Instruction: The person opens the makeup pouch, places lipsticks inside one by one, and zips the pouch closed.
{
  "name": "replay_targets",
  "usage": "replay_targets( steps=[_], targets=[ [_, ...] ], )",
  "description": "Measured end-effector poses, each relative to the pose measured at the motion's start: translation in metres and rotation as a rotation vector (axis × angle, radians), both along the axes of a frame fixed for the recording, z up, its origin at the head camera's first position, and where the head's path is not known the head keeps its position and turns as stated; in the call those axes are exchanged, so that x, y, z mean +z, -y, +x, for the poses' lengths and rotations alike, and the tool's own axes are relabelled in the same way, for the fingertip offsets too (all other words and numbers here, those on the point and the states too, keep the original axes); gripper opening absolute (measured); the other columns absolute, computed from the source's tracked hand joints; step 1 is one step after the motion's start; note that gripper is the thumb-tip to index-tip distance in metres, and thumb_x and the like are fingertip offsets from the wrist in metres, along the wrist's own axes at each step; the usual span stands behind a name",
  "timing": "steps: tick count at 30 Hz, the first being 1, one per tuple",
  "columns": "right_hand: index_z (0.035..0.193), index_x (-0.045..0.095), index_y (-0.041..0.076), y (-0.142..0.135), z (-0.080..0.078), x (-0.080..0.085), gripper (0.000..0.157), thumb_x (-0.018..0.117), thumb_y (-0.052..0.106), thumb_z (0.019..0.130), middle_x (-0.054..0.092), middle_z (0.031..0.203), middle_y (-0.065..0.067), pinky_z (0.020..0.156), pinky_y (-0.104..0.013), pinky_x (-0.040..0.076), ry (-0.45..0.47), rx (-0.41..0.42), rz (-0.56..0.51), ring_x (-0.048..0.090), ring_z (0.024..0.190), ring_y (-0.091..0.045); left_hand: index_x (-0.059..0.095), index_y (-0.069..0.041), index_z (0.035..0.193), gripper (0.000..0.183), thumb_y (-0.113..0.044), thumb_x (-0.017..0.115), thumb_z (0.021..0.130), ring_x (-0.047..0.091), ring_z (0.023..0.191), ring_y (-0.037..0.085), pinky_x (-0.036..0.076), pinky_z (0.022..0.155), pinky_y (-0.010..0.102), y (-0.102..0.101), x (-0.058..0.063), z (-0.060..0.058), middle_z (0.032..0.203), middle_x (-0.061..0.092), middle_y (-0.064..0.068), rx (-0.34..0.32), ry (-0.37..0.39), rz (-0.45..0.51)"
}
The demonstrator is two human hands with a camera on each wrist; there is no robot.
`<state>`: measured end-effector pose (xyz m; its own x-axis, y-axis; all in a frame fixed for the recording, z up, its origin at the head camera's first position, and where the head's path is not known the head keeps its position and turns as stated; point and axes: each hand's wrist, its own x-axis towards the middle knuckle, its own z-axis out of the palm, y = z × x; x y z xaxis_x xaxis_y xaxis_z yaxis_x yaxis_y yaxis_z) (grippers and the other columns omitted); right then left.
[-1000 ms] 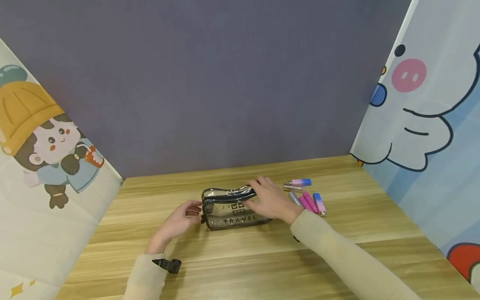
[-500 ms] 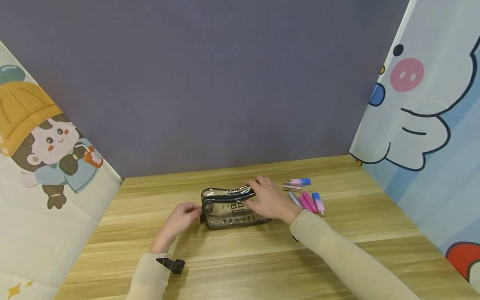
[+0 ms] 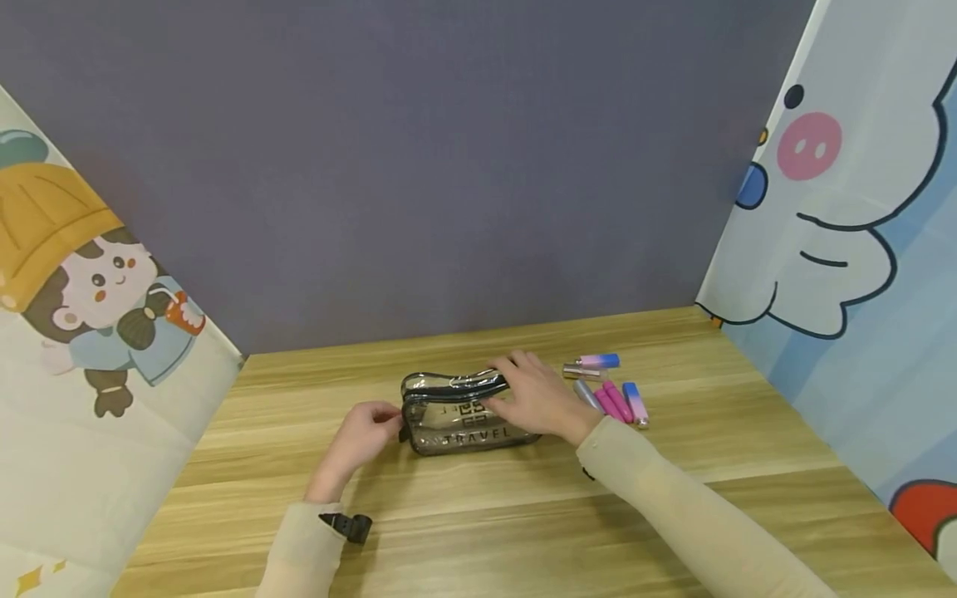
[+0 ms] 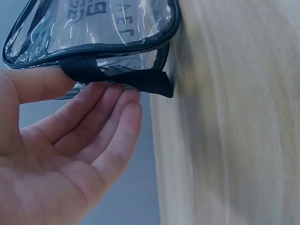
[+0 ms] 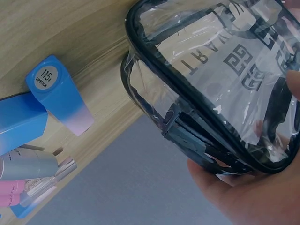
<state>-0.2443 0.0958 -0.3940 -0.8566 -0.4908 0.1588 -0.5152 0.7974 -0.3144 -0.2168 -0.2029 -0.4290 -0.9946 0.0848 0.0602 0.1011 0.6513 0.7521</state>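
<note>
A clear toiletry pouch [image 3: 449, 438] with black piping, a dark zip and "TRAVEL" lettering stands on the wooden table. My right hand [image 3: 542, 400] grips its upper right end, fingers over the top and thumb on the lettered face. At the left end, my left hand [image 3: 364, 436] pinches the black fabric strap [image 4: 84, 69]; in the left wrist view the thumb lies on one side and the bent fingers on the other. No contents can be made out through the clear plastic.
Several lipstick tubes lie right of the pouch: pink tubes [image 3: 613, 404], a silver-grey tube [image 3: 588, 395], a clear-and-metallic tube [image 3: 583, 372] and blue-pink tubes [image 3: 636, 404]. A grey panel [image 3: 463, 183] stands behind the table [image 3: 478, 531], with cartoon-printed cloths at both sides.
My left hand has moved slightly right, and its thumb and fingers, apart before, have come together at the pouch's strap. The right hand and the pouch stay nearly in place.
</note>
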Motion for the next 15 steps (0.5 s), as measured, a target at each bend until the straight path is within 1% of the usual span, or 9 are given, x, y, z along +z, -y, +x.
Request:
replay_targets(
  steps=[5,8,12,15],
  targets=[
    [0.149,0.049,0.012,-0.0005,-0.0001,0.0011,0.069,0.063,0.052,0.096,0.05,0.147,-0.016,0.111,-0.057,0.041,0.004,0.005,-0.005,0.048,0.134,-0.035,0.076,0.001,0.098,0.019,-0.01,0.062,0.094,0.063,0.084,0.019,0.054,0.077,0.039,0.0001,-0.0009,-0.0016,0.091,0.073,0.007,-0.019,0.046,-0.019],
    [0.149,0.049,0.012,-0.0006,-0.0007,0.0009,0.068,0.062,0.052,0.096,0.05,0.147,-0.016,0.111,-0.057,0.041,0.0,0.007,-0.004,0.048,0.135,-0.035,0.075,0.001,0.098,0.018,-0.011,0.061,0.094,0.062,0.083,0.018,0.053,0.076,0.037,0.0015,-0.0028,-0.0032,0.088,0.071,0.006,-0.033,0.058,-0.016],
    [0.148,0.05,0.012,-0.0007,-0.0013,0.0004,0.067,0.062,0.052,0.096,0.05,0.147,-0.016,0.112,-0.056,0.04,-0.006,0.013,-0.002,0.047,0.135,-0.035,0.073,0.001,0.096,0.015,-0.008,0.061,0.094,0.061,0.081,0.017,0.052,0.074,0.035,0.0038,-0.0047,-0.0051,0.086,0.069,0.005,-0.057,0.067,0.03],
    [0.149,0.05,0.013,-0.0006,-0.0015,0.0001,0.067,0.062,0.053,0.096,0.049,0.147,-0.016,0.113,-0.056,0.039,-0.005,0.016,0.002,0.047,0.136,-0.035,0.071,0.002,0.096,0.013,-0.005,0.06,0.093,0.061,0.081,0.017,0.052,0.074,0.033,0.0045,-0.0051,-0.0063,0.086,0.068,0.006,-0.06,0.083,0.078]
  ],
)
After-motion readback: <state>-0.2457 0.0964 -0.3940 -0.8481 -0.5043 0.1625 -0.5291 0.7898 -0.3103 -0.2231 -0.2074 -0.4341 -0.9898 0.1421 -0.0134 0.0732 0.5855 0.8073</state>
